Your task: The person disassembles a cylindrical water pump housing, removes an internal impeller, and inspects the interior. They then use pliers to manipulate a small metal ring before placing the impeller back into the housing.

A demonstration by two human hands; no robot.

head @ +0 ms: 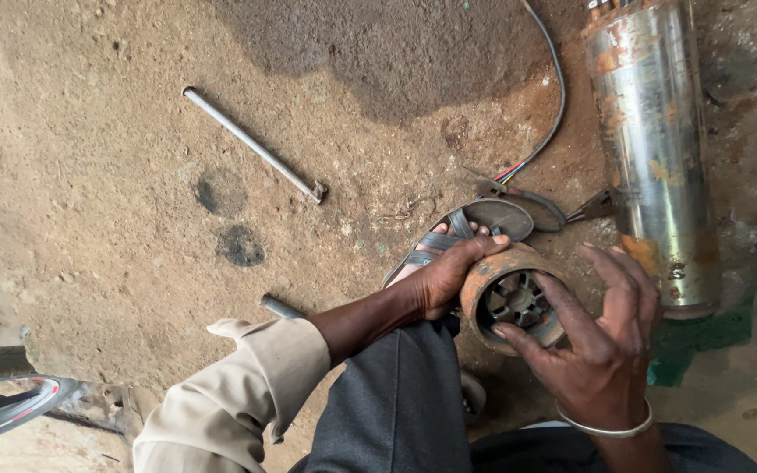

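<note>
Your left hand (444, 278) is clamped round the rim of the rusty round housing (512, 298), thumb over the top edge; your right hand (602, 337) is spread open, fingertips resting on the housing's face and right side, not closed on it; bangle (611, 429) at that wrist.

The housing sits between both hands, above your knee and sandalled foot (462, 232), open end facing you; a dark slotted insert (516, 302) shows inside the bore.

Doing this well, as I judge it: keep the left grip firm on the rim so the part can't roll; keep the right fingertips out of the slots, edges look rusty and likely sharp; support from below, it looks heavy; hold the face square to you so you can see into the bore.

Around you on the dirt floor (116, 175): long rusted steel cylinder (654, 149) just right of the hands; coloured wires (545, 144) trailing from its upper end; pliers-like tool (527, 203) beyond the foot; thin metal rod (251, 144) well apart to the left; wheel edge (2, 398) at lower left.
</note>
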